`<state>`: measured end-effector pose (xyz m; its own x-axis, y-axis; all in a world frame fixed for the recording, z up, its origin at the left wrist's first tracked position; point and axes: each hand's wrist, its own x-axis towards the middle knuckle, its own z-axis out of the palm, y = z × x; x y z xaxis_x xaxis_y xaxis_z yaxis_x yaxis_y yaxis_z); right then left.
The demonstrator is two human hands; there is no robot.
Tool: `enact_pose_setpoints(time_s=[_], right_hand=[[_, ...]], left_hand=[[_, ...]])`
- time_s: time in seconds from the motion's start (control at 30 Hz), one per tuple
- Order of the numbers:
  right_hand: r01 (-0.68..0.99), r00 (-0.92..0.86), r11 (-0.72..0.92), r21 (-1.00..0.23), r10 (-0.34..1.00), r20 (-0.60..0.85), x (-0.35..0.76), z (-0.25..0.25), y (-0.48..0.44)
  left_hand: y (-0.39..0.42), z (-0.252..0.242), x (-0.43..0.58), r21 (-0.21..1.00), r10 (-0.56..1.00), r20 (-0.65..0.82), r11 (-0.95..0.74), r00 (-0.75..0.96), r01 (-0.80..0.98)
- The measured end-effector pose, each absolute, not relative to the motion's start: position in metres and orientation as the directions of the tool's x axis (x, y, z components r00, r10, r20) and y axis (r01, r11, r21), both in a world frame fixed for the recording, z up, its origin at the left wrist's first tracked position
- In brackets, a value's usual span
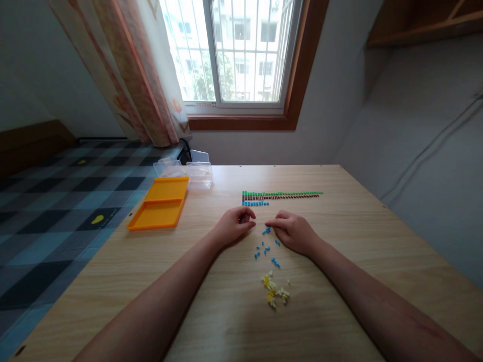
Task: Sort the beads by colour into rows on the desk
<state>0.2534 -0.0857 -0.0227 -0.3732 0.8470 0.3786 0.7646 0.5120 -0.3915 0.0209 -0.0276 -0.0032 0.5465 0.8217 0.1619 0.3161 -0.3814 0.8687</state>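
Observation:
My left hand rests on the table just in front of the rows, its fingers loosely curled and a gap between thumb and fingertips; nothing shows in it. Across from it, my right hand has its index finger stretched out, the tip at a small cluster of blue pieces. More tiny blue pieces lie scattered toward me. Beyond the hands run a row of green pieces, a row of dark brown pieces and a shorter row of blue pieces. The pieces are too small to identify exactly.
A loose pile of yellow and cream pieces lies nearer to me. An orange two-part tray sits at the left, with clear plastic boxes behind it. A bed stands along the table's left side, and a window is ahead.

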Motion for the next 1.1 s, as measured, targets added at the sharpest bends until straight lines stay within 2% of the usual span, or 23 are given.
enact_pose_setpoints(time_s=[0.3,0.47,0.67,0.93,1.1], right_hand=[[0.853,-0.110,0.277,-0.443,0.924,0.366,0.254,-0.024,-0.077],[0.808,-0.134,0.313,-0.499,0.922,0.362,0.259,-0.022,-0.070],[0.673,-0.123,0.379,-0.635,0.904,0.409,0.272,-0.026,-0.056],[0.738,-0.247,0.429,-0.522,0.890,0.383,0.268,-0.023,-0.065],[0.817,-0.191,0.382,-0.432,0.886,0.423,0.266,-0.024,-0.066]], left_hand=[[-0.024,-0.008,0.019,0.877,0.836,0.163,-0.366,0.524,0.310],[-0.024,-0.006,0.020,0.874,0.850,0.171,-0.365,0.498,0.322],[-0.021,-0.012,0.024,0.878,0.884,0.174,-0.339,0.435,0.338],[-0.021,-0.013,0.040,0.735,0.925,0.226,-0.368,0.306,0.569],[-0.023,-0.009,0.041,0.744,0.921,0.223,-0.373,0.321,0.554]])
